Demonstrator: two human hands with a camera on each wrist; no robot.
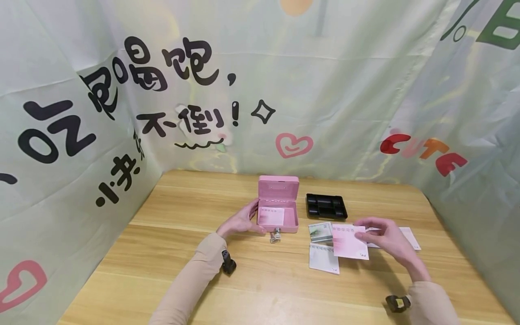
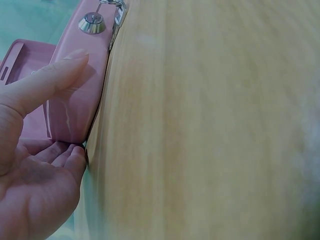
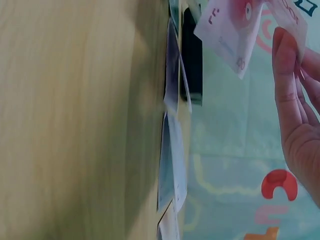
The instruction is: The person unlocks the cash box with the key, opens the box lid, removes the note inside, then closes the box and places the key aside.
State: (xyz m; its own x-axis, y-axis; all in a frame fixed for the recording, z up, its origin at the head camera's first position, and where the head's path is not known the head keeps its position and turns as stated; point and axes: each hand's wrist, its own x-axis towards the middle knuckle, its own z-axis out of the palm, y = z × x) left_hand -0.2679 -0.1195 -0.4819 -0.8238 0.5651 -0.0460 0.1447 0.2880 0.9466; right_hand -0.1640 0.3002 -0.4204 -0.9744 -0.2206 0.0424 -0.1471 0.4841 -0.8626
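Observation:
A pink cash box (image 1: pixel 278 187) stands with its lid raised, and a pink banknote (image 1: pixel 271 216) lies inside on the left. My left hand (image 1: pixel 241 221) holds the box at its front left corner; in the left wrist view the thumb lies on the front wall and the other fingers curl at the side. A lock with keys (image 1: pixel 274 238) hangs at the front. Above the table, my right hand (image 1: pixel 386 238) pinches a pink banknote (image 1: pixel 348 243) between thumb and fingers. In the right wrist view this banknote (image 3: pixel 232 35) is bent and clear of the table.
A black compartment tray (image 1: pixel 326 217) sits right of the box. Nearer lie a green-tinted banknote (image 1: pixel 320 232) and a pale one (image 1: pixel 323 259); another pale note (image 1: pixel 411 238) shows beyond the right hand. Printed cloth (image 1: pixel 345 113) hangs around the wooden table (image 1: pixel 260 289).

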